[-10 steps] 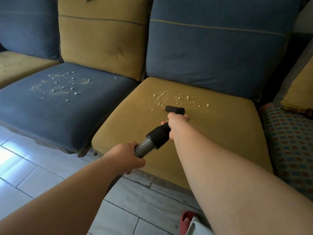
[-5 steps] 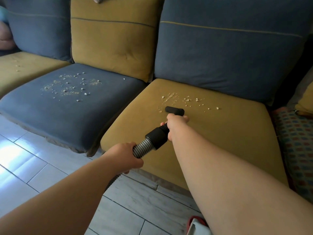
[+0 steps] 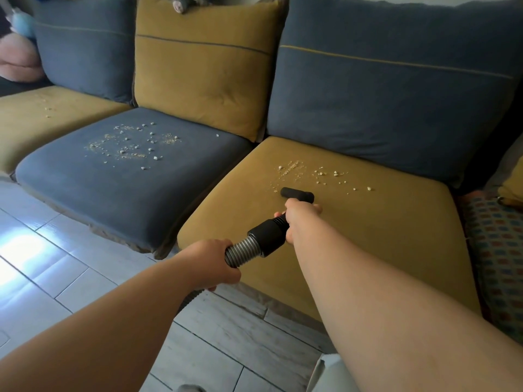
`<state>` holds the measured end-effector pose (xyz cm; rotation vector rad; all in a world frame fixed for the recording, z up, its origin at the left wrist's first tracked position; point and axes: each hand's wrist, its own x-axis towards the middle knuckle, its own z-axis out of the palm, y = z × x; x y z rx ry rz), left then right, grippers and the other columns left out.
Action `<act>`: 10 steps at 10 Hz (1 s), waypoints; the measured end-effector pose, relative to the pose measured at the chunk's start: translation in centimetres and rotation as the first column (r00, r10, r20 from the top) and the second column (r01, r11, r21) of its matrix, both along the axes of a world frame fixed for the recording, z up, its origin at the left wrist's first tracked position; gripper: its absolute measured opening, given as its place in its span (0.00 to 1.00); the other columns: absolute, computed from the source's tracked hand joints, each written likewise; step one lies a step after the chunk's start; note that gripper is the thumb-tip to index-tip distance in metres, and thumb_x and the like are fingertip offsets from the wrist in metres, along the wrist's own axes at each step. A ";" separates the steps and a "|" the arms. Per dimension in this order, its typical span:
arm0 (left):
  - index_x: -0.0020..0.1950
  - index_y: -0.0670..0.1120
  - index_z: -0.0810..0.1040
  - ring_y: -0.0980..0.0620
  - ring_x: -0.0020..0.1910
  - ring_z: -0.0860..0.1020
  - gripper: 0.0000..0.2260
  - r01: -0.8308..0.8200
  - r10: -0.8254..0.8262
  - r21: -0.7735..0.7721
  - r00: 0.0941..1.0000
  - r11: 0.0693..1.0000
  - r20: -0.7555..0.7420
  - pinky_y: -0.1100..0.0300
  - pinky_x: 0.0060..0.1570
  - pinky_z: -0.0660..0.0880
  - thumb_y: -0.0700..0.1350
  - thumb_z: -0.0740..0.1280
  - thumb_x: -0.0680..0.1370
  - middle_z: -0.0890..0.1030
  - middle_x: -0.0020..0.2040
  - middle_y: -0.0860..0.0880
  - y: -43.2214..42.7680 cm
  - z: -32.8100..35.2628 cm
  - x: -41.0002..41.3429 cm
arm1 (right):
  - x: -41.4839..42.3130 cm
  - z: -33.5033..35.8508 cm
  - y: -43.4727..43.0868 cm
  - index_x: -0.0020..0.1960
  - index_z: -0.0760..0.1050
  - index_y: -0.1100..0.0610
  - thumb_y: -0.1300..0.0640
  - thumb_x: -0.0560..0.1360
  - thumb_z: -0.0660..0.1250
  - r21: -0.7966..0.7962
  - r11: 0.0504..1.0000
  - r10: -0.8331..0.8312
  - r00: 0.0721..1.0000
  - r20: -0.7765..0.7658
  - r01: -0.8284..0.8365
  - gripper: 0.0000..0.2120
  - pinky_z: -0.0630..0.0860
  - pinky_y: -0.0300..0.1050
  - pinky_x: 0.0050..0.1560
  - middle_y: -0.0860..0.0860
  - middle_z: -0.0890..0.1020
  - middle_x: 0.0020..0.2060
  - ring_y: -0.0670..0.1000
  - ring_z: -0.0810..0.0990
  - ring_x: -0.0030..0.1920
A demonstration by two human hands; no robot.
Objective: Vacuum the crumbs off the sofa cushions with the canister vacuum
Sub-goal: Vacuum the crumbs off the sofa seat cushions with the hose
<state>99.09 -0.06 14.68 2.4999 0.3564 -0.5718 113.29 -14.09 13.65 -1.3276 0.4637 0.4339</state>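
Note:
A black vacuum nozzle (image 3: 297, 194) rests on the mustard seat cushion (image 3: 368, 236), just in front of a scatter of pale crumbs (image 3: 317, 175). My right hand (image 3: 300, 219) grips the black handle behind the nozzle. Lower down, my left hand (image 3: 210, 263) is closed around the ribbed grey hose (image 3: 243, 250). More crumbs (image 3: 133, 145) lie spread over the blue seat cushion (image 3: 127, 188) to the left. A few crumbs (image 3: 46, 108) dot the far-left mustard cushion (image 3: 36, 123). The canister itself is out of view.
Blue and mustard back cushions (image 3: 382, 103) line the sofa behind the seats. A patterned cloth (image 3: 498, 250) covers the seat at the right edge. Pale tiled floor (image 3: 56, 264) runs along the sofa front. Something white (image 3: 328, 374) shows under my right arm.
The view has shifted so the sofa sits further right and lower in frame. Both hands keep their grip, and the nozzle stays just short of the crumbs.

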 end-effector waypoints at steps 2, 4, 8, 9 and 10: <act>0.50 0.53 0.71 0.56 0.31 0.77 0.12 -0.032 0.031 0.019 0.999 0.999 0.022 0.63 0.36 0.81 0.47 0.71 0.71 0.77 0.42 0.50 1.4 0.7 -0.8 | -0.5 0.7 1.9 0.74 0.57 0.56 0.64 0.77 0.64 0.027 1.000 -0.012 1.000 -0.019 0.012 0.29 0.72 0.44 0.31 0.56 0.71 0.52 0.52 0.74 0.34; 0.53 0.51 0.72 0.55 0.32 0.78 0.13 -0.070 0.070 0.015 0.997 0.997 0.020 0.59 0.39 0.83 0.47 0.71 0.71 0.77 0.43 0.49 2.6 0.3 -0.9 | -0.2 0.2 3.5 0.74 0.57 0.56 0.65 0.77 0.63 0.049 0.998 0.029 1.000 -0.007 -0.029 0.29 0.73 0.45 0.32 0.53 0.69 0.42 0.51 0.73 0.33; 0.47 0.55 0.71 0.55 0.32 0.78 0.12 -0.019 0.019 -0.011 1.000 1.000 0.003 0.60 0.36 0.82 0.46 0.71 0.70 0.78 0.42 0.49 -0.1 -0.7 3.0 | 2.5 -0.5 -0.4 0.74 0.58 0.56 0.65 0.77 0.63 0.022 0.995 -0.096 0.995 -0.008 0.096 0.28 0.75 0.45 0.34 0.52 0.69 0.41 0.51 0.73 0.33; 0.45 0.56 0.70 0.56 0.30 0.78 0.12 -0.007 0.007 -0.043 1.000 0.999 -0.002 0.64 0.32 0.79 0.46 0.71 0.70 0.78 0.42 0.49 -1.4 -1.3 4.1 | 3.4 -0.8 -1.8 0.74 0.58 0.55 0.65 0.77 0.63 0.008 0.993 -0.122 0.993 -0.009 0.122 0.28 0.74 0.44 0.31 0.52 0.69 0.41 0.51 0.74 0.33; 0.44 0.56 0.69 0.56 0.29 0.78 0.11 -0.017 0.017 -0.042 1.000 0.999 -0.001 0.66 0.30 0.77 0.47 0.71 0.70 0.78 0.41 0.50 -1.8 -1.8 4.6 | 4.2 -1.2 -2.1 0.73 0.58 0.55 0.65 0.76 0.64 -0.010 0.992 -0.128 0.992 -0.006 0.128 0.29 0.73 0.44 0.30 0.52 0.69 0.40 0.52 0.74 0.33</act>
